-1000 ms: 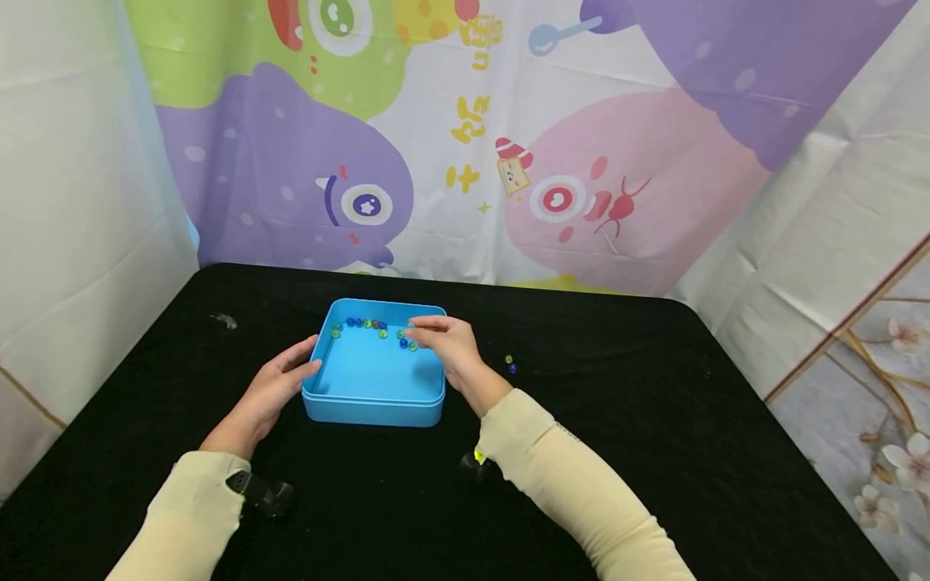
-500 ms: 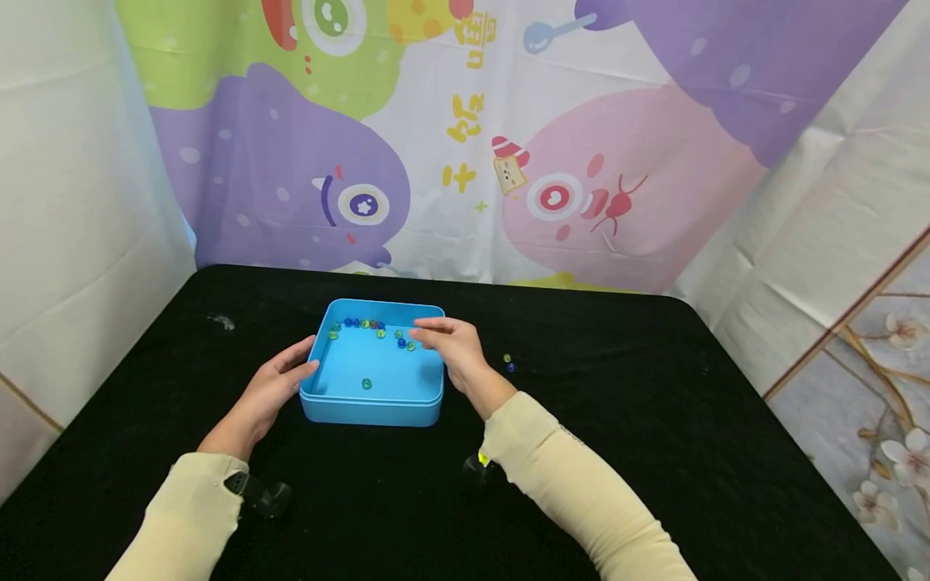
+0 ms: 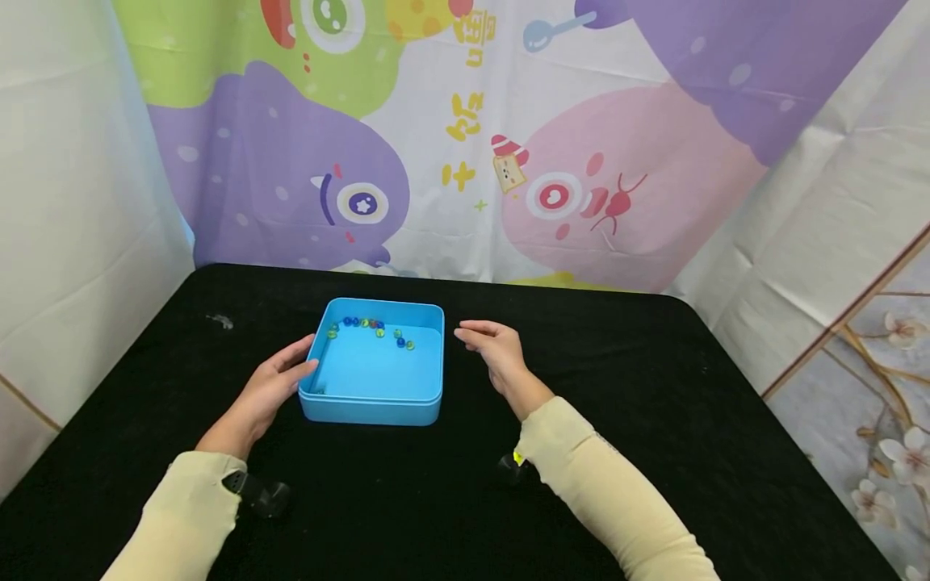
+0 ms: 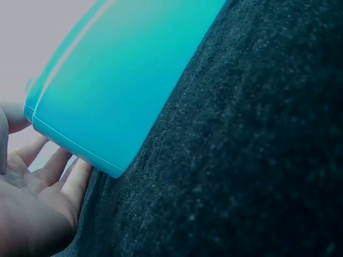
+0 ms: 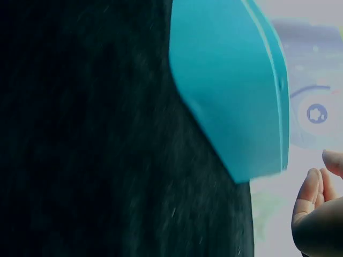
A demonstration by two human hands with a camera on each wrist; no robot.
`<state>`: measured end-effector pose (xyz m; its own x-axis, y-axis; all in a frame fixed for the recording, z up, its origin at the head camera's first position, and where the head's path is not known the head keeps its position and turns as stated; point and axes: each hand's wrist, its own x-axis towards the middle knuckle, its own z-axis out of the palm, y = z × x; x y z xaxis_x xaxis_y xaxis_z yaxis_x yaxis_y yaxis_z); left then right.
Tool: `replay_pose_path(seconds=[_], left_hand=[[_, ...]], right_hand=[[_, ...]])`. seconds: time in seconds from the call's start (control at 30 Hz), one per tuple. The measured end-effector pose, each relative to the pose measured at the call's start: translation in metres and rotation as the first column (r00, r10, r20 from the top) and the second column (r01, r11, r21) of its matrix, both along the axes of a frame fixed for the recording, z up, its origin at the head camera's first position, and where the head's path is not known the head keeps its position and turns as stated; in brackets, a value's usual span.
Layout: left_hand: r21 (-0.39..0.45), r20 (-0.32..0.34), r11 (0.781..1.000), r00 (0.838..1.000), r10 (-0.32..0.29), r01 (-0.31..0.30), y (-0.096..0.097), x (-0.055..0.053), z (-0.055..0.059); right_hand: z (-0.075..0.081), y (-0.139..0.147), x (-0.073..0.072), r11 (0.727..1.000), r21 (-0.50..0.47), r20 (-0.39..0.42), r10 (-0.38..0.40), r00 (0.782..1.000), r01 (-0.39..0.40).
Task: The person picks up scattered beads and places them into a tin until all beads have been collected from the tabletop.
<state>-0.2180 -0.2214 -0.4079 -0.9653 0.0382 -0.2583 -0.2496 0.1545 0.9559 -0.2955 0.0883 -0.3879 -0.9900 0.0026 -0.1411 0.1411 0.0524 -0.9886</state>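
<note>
A square light-blue box (image 3: pixel 385 375) sits on the black-covered table. My left hand (image 3: pixel 269 391) holds its left side, thumb over the rim and fingers along the outer wall, as the left wrist view also shows. Inside, several glass marbles (image 3: pixel 363 323) line the back, with a blue marble (image 3: pixel 400 343) among a few at the back right. One greenish marble (image 3: pixel 321 391) lies in the front left corner. To the right of the box is my right hand (image 3: pixel 497 355), fingers loosely bent, thumb apart from them in the right wrist view, nothing between.
A small clear scrap (image 3: pixel 220 321) lies on the black cloth (image 3: pixel 625 403) at the far left. Behind the table hangs a cartoon-printed curtain (image 3: pixel 450 226); white cloth (image 3: pixel 80 202) walls the left side.
A greenish marble appeared in the box and rolled to its front left corner. My right hand moved right, out of the box, and now covers the spot where two marbles lay.
</note>
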Motion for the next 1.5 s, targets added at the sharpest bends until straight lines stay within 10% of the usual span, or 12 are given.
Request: replay_pose_path(seconds=[0.8,1.5], left_hand=[[0.004,0.014,1.000,1.000,0.002,-0.002,0.000,-0.002,-0.001],[-0.009,-0.011,1.000,1.000,0.008,-0.008,0.000,-0.002,-0.002]], right_hand=[[-0.027,0.064,-0.004,0.983,0.106,0.087,-0.158,0.984,0.149],[-0.027,0.070,-0.004,0.906,0.421,0.101,-0.010,0.995,-0.034]])
